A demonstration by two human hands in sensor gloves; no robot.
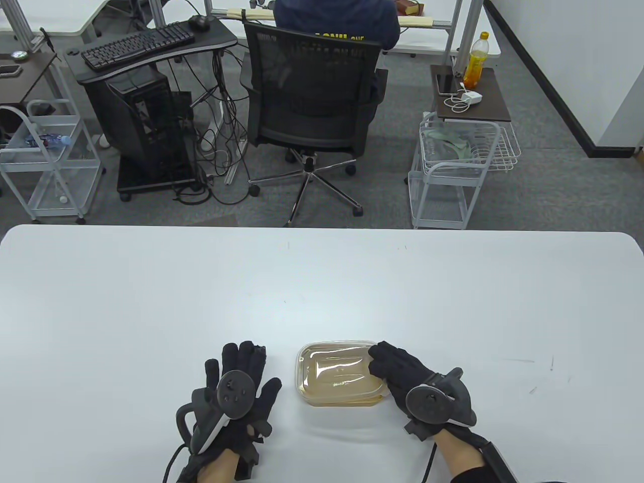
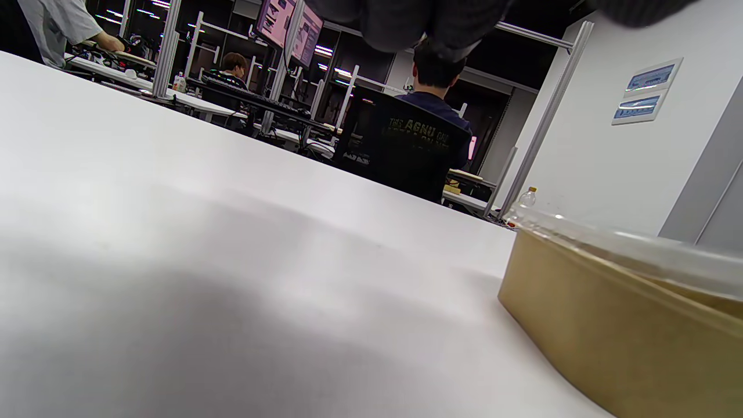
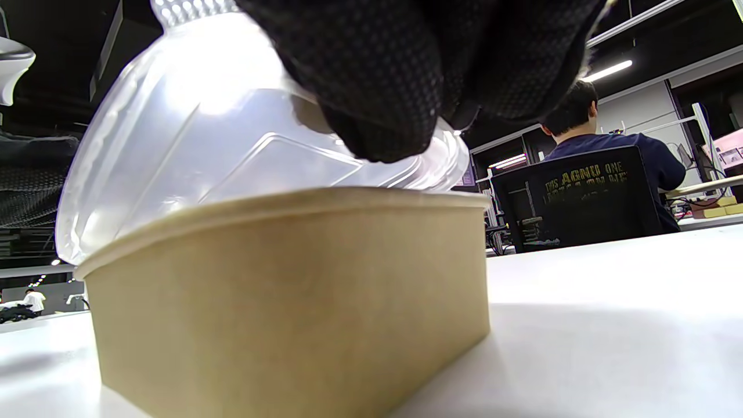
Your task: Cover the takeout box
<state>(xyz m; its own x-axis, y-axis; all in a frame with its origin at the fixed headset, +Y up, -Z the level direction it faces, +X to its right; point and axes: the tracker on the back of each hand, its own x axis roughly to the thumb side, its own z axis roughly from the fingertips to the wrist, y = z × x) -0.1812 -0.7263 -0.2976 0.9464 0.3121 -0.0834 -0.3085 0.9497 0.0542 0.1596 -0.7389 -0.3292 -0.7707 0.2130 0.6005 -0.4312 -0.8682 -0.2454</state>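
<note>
Right hand [image 1: 402, 377] has its fingers [image 3: 371, 87] pressed together on the clear lid [image 1: 338, 368], tilted over the brown takeout box [image 3: 290, 302] beneath them. Left hand [image 1: 236, 397] lies flat on the bench [image 1: 151, 302] beside the box, fingers [image 1: 241, 357] spread.

You see one white table [image 1: 151, 312] bearing one brown takeout box [image 1: 347, 395] with one clear plastic lid [image 1: 337, 367] on it. You have two gloved hands in view, the left hand [image 1: 236, 397] and the right hand [image 1: 412, 382], each carrying one tracker. Beyond the table you can count one black office chair [image 1: 312, 95] with one seated person [image 1: 334, 20], one keyboard [image 1: 138, 45], two white wire carts [image 1: 453, 166], and one yellow bottle [image 1: 476, 60].
</note>
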